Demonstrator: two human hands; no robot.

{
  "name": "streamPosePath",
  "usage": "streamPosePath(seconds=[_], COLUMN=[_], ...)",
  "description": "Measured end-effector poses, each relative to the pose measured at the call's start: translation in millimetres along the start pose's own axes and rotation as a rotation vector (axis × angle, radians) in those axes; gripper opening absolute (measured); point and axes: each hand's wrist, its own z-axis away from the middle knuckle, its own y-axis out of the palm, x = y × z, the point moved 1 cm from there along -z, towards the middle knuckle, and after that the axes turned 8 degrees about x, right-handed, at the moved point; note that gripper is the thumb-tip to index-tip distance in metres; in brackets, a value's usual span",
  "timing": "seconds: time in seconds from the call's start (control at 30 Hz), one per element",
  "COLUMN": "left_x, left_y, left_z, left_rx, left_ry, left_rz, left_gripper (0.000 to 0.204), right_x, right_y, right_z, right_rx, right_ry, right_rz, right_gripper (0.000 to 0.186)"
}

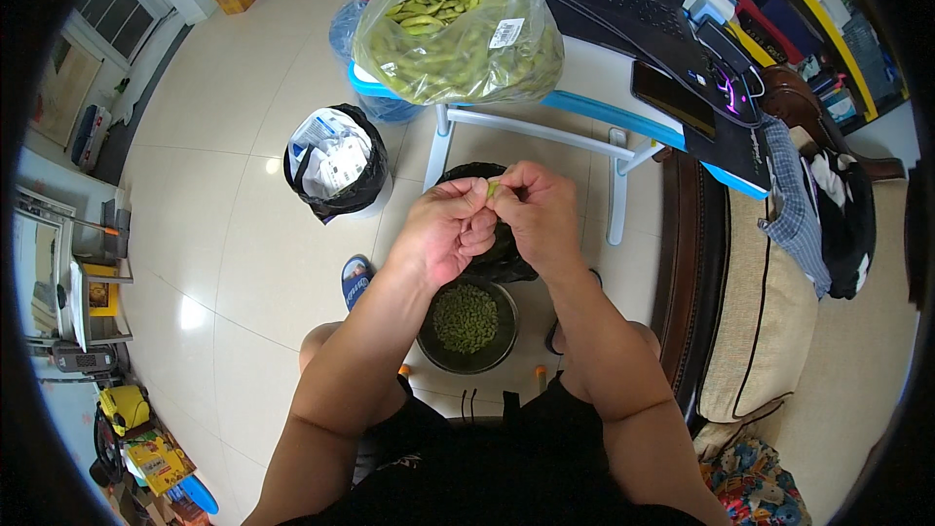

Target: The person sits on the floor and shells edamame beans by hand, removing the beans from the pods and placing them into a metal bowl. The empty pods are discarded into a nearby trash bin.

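Observation:
My left hand [450, 227] and my right hand [533, 211] meet in front of me, fingertips pinched on a small green soybean pod [493, 189]. Most of the pod is hidden by the fingers. Below them, between my legs, stands a round metal bowl [509, 336] with many shelled green beans [466, 319] in it. Under my hands is a black plastic bag [506, 258], partly covered by them; its contents are hard to make out. A large clear plastic bag [399, 80] full of green pods rests on the table beyond my hands.
A white-and-blue table [609, 63] carries a laptop [623, 5] and a phone [672, 97]. Left of its leg stands a bin [375, 197] lined with black plastic, holding white waste. A large bottle [347, 24] is behind it. The sofa [745, 321] runs along my right.

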Motion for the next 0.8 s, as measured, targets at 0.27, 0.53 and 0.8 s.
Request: streamPosePath(seconds=[0.27, 0.53, 0.8], left_x=[-0.5, -9.6, -7.6], left_y=[-11.8, 7.4, 2.3], left_z=[0.3, -0.2, -1.9], left_rx=[0.151, -0.069, -0.037], left_ry=[-0.049, 0.088, 0.080], left_rz=[0.148, -0.188, -0.307], left_gripper=[0.021, 0.024, 0.025], right_x=[-8.9, 16.1, 13.5], right_y=[8.6, 7.8, 2.6], right_z=[2.0, 0.0, 0.8], right_rx=[-0.021, -0.001, -0.042], right_ry=[-0.044, 0.173, 0.162], right_rz=[-0.204, -0.285, -0.141], right_gripper=[0.003, 0.008, 0.008])
